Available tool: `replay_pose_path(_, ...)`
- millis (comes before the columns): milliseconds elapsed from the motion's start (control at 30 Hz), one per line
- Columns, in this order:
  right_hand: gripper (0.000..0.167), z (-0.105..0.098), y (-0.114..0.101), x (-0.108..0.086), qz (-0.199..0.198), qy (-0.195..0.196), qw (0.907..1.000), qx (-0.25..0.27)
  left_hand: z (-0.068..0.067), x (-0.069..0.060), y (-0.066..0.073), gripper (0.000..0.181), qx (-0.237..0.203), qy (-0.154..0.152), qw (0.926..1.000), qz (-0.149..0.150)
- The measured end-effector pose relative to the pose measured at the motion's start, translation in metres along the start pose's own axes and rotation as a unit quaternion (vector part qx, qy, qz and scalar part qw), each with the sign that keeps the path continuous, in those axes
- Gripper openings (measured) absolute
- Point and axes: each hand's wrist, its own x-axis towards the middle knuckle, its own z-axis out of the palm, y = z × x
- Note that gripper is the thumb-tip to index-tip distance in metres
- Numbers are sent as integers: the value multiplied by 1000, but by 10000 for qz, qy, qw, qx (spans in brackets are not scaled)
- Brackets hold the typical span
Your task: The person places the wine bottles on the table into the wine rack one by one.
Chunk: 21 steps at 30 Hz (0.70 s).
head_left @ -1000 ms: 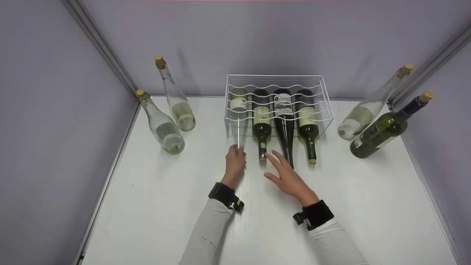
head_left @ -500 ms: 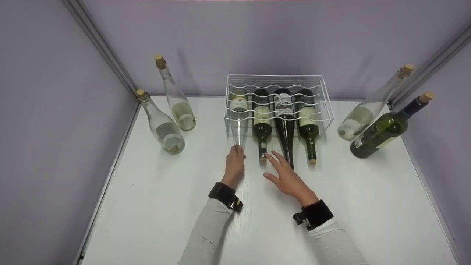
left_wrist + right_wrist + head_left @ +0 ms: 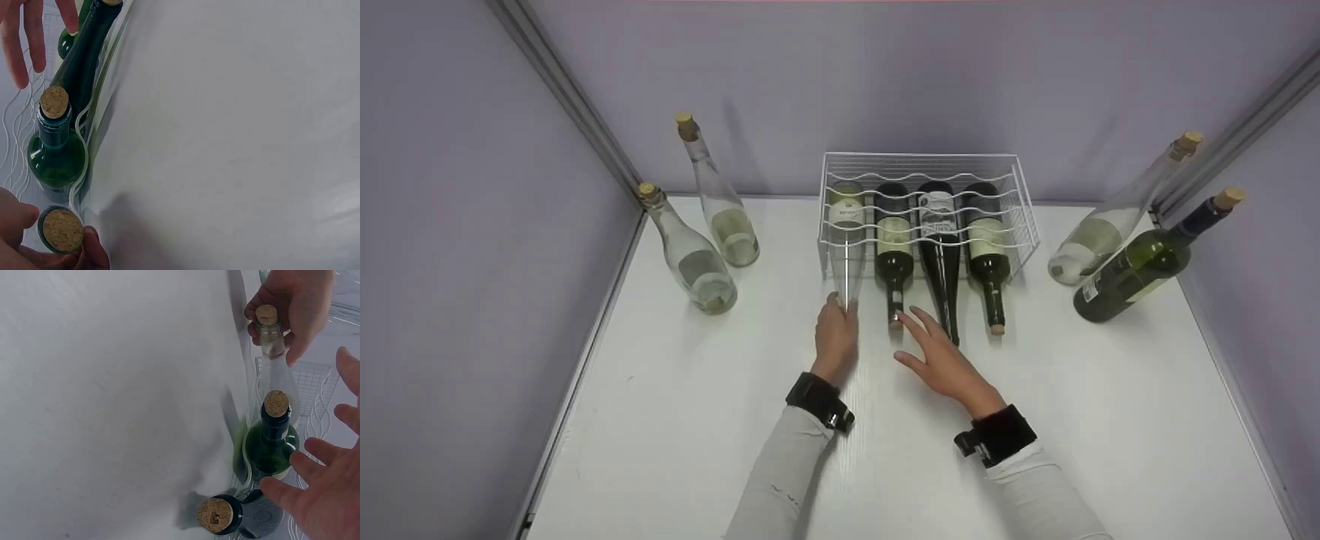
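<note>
Rack (image 3: 919,154): white wire, by the back wall; four corked bottles lie in it, necks out front.
Clear bottle (image 3: 847,259): leftmost slot.
Hands: left hand (image 3: 835,336) curled round the clear bottle's neck; right hand (image 3: 949,364) spread, gripping nothing.
Crowding: green bottle (image 3: 894,262) pokes its neck between them; dark bottle (image 3: 939,262) lies next; I can't tell whether the right fingers touch either.
Desk (image 3: 682,442): pale bottles (image 3: 684,244) stand left; tall bottle (image 3: 1110,217) and wine bottle (image 3: 1136,274), right.
</note>
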Motion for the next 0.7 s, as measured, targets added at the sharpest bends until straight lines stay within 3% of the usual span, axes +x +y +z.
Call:
replay_pose_path(167, 68, 1, -1, 1, -19, 10, 10000, -46, -2, -3, 3, 47, 248, 38, 9997, -54)
replay_pose_path(333, 68, 1, -2, 1, -27, 1, 10000, -57, -6, -6, 6, 51, 685, 47, 9976, 127)
replay_pose_path(533, 66, 2, -5, 3, 26, -27, 10000, -3, -11, -8, 5, 59, 726, -67, 9973, 84)
replay_pose_path(700, 66, 4, -9, 6, -41, -52, 10000, 2, -20, -13, 3, 65, 874, 119, 9959, 174)
